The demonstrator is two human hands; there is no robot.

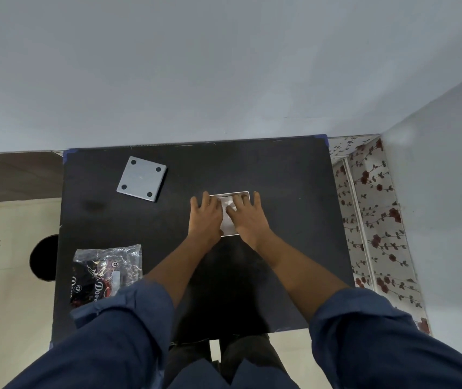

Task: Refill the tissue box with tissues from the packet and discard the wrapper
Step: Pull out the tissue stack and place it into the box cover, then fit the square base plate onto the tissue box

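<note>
left hand (206, 217): flat, fingers spread, palm down | right hand (248, 216): flat, fingers spread, palm down

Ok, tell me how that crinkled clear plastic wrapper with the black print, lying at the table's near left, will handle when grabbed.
The crinkled clear plastic wrapper looks flattened and creased, so it is probably empty, very light and floppy. Its glossy film may slip between fingers; a bunching grab likely holds better. It lies close to the black table edge, so a push could slide it off.
</note>
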